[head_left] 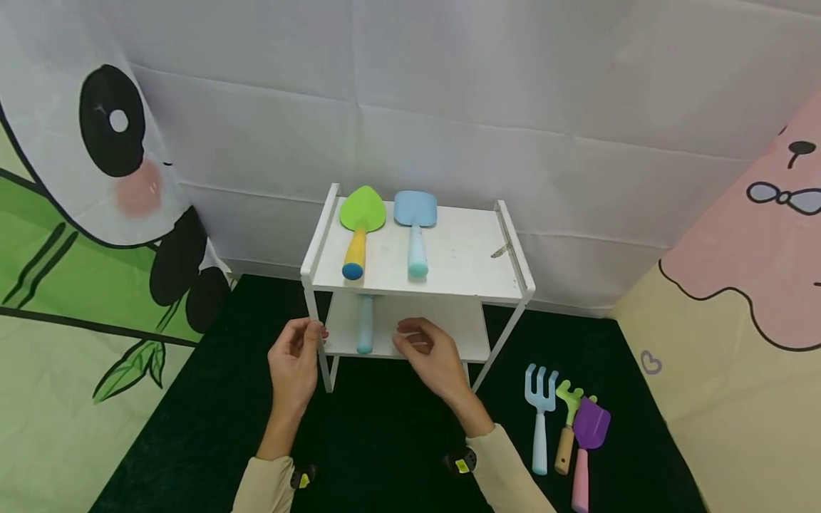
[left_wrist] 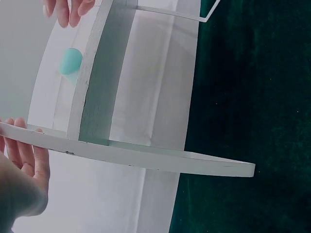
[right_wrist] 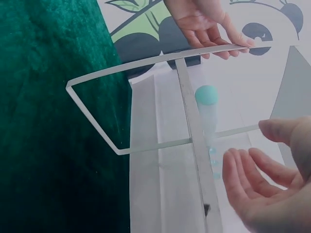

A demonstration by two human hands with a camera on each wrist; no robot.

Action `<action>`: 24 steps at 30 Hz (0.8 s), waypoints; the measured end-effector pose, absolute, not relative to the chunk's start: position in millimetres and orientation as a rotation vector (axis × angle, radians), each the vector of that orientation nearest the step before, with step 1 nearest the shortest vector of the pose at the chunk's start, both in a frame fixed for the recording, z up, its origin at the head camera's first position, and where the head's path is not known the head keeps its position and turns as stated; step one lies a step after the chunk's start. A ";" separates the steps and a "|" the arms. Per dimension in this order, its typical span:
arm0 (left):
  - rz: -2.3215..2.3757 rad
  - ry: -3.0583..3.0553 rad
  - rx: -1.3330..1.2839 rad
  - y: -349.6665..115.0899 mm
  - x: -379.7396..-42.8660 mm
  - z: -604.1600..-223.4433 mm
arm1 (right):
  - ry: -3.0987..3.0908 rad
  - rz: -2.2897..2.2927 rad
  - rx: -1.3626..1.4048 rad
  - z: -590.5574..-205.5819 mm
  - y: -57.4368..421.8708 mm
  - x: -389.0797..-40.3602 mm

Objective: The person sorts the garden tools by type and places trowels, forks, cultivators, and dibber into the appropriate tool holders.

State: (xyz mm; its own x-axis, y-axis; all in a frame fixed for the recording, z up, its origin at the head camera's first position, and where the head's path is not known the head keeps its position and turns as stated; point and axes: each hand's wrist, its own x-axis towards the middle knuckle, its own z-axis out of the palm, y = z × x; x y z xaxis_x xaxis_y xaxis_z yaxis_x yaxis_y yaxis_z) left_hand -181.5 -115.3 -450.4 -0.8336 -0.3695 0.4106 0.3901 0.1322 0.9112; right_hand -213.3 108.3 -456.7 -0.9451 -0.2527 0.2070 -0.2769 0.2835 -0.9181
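Observation:
A small white two-tier shelf [head_left: 458, 274] stands on dark green cloth. My left hand [head_left: 295, 360] holds its left front leg, thumb on one side and fingers [left_wrist: 25, 155] behind. On the lower tier lies a tool with a light blue handle [head_left: 365, 324]; its head is hidden beneath the top board. My right hand [head_left: 432, 356] is in front of the lower tier, right of that handle, with loosely curved fingers and nothing in them. The top tier carries a green trowel with a yellow handle [head_left: 356, 249] and a light blue shovel [head_left: 417, 231].
On the cloth at the right lie a light blue hand fork [head_left: 541, 420], a green rake with a tan handle [head_left: 566, 442] and a purple shovel with a pink handle [head_left: 590, 427]. A white cloth wall [head_left: 449, 92] rises behind, with printed cloth at both sides.

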 end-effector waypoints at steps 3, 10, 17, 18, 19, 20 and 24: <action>-1.779 -1.846 -0.015 -117.8 -186.9 -460.2 | -2.469 1.805 0.523 -460.2 113.7 -209.9; -1.777 -1.844 -0.008 -124.1 -198.2 -481.4 | -2.405 1.831 0.523 -467.8 127.0 -201.3; -1.784 -1.829 -0.025 -120.6 -191.6 -470.6 | -2.353 1.851 0.501 -472.6 141.2 -190.0; -1.785 -1.827 -0.028 -119.4 -189.4 -466.3 | -2.357 1.844 0.496 -473.1 143.1 -188.5; -1.779 -1.830 -0.031 -118.5 -187.4 -462.8 | -2.359 1.838 0.494 -473.5 145.2 -187.1; -1.774 -1.831 -0.033 -117.6 -185.5 -459.5 | -2.361 1.828 0.493 -474.6 147.3 -186.2; -1.757 -1.842 -0.036 -116.5 -181.8 -453.5 | -2.346 1.797 0.486 -477.8 154.9 -181.8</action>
